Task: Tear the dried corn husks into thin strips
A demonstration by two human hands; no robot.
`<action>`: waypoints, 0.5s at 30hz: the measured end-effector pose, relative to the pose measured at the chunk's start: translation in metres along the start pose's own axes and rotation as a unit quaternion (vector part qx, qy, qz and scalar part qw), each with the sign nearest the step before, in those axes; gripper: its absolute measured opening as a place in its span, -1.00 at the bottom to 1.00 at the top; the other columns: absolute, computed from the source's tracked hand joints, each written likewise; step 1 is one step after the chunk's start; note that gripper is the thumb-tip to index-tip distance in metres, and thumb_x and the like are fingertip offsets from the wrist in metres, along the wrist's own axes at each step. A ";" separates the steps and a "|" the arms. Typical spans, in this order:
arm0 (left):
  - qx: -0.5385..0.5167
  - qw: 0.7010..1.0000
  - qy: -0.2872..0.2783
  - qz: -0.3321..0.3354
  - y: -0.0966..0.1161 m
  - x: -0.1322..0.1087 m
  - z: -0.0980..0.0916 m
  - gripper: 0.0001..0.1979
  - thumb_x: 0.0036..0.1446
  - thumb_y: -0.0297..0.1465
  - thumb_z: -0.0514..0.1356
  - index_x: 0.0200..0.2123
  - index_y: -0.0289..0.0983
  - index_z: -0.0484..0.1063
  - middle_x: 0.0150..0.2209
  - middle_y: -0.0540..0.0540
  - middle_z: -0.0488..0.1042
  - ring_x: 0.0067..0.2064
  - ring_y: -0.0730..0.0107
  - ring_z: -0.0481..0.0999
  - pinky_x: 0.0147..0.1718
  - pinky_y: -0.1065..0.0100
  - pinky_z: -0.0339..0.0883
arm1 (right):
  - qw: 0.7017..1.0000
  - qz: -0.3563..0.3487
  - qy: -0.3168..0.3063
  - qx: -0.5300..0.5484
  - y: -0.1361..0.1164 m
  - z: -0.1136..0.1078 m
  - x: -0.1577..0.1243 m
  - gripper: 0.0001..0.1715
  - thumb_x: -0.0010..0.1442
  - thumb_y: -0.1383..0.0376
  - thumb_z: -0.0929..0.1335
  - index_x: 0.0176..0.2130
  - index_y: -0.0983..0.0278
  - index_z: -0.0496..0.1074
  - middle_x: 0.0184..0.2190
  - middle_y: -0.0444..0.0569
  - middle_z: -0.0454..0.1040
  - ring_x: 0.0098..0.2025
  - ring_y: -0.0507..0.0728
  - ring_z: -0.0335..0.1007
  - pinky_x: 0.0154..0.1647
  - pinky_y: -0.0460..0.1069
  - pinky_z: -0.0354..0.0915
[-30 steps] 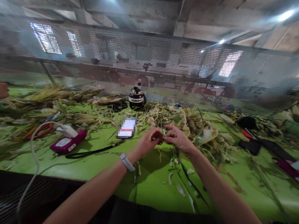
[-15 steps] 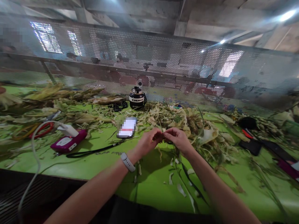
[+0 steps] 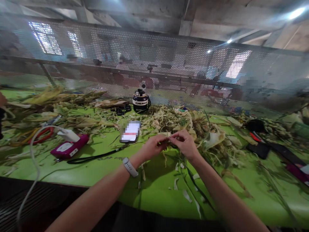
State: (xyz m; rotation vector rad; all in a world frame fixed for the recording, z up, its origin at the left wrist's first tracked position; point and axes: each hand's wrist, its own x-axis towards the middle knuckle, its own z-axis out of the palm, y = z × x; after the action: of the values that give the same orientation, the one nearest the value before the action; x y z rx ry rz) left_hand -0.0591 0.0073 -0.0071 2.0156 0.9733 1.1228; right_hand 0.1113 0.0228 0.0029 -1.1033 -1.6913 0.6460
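My left hand [image 3: 154,146] and my right hand [image 3: 184,145] meet fingertip to fingertip above the green tabletop [image 3: 156,193]. Both are closed in a pinch. What lies between the fingers is too small and too hidden to name. A thin pale strip [image 3: 165,159] hangs just below my left hand. Long dark green leaf strips [image 3: 193,180] run down the table under my right wrist, among pale scraps [image 3: 187,196]. Right behind the hands lies a heap of dry husks and leaf shreds [image 3: 169,120].
A phone [image 3: 131,131] lies left of my hands, its black strap trailing left. A purple box [image 3: 70,146] with a white charger and cable is further left. A black bottle [image 3: 140,101] stands behind, before a perforated metal screen [image 3: 156,58]. Dark objects [image 3: 258,149] lie at right.
The fingers of my left hand have shifted slightly and lie flatter against those of the right. My right hand stays pinched in nearly the same place. The view has shifted slightly.
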 end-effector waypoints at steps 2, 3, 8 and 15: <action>-0.034 0.999 -0.035 -0.019 0.002 0.000 -0.001 -0.83 0.05 -0.36 0.16 -0.29 -0.26 0.49 -0.37 -0.09 0.47 -0.34 0.36 0.40 -0.30 0.37 0.29 | 1.000 -0.013 0.008 -0.010 0.001 0.000 0.000 -0.80 -0.07 0.15 0.43 -0.53 0.23 0.48 -0.44 -0.08 0.25 -0.39 0.08 0.21 -0.34 0.01 0.24; -0.056 0.997 -0.048 -0.030 0.003 0.000 -0.001 -0.81 0.04 -0.35 0.17 -0.26 -0.27 0.49 -0.35 -0.09 0.47 -0.32 0.36 0.41 -0.29 0.37 0.30 | 1.000 -0.022 0.014 -0.014 0.001 0.000 0.000 -0.81 -0.07 0.16 0.43 -0.53 0.23 0.48 -0.41 -0.07 0.26 -0.33 0.10 0.23 -0.26 0.03 0.24; -0.175 0.976 -0.109 -0.064 0.009 -0.002 -0.001 -0.79 -0.03 -0.36 0.22 -0.27 -0.26 0.48 -0.35 -0.06 0.49 -0.28 0.34 0.42 -0.24 0.36 0.32 | 0.997 -0.071 0.014 -0.002 -0.003 0.003 -0.002 -0.82 -0.01 0.20 0.41 -0.54 0.23 0.43 -0.31 -0.05 0.31 -0.17 0.13 0.26 -0.04 0.07 0.18; -0.291 0.943 -0.096 -0.130 0.011 -0.006 0.001 -0.92 -0.04 -0.41 0.20 -0.41 -0.26 0.46 -0.46 0.01 0.41 -0.41 0.47 0.37 -0.35 0.41 0.32 | 0.992 -0.120 -0.009 0.025 -0.013 0.005 -0.005 -0.90 0.07 0.27 0.38 -0.47 0.22 0.42 -0.34 -0.03 0.35 -0.19 0.13 0.28 -0.08 0.05 0.21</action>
State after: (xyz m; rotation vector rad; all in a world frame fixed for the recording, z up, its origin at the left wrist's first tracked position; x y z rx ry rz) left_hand -0.0573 -0.0034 -0.0010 1.4382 0.6789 0.9117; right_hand 0.1023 0.0134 0.0091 -0.8443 -1.7802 0.5420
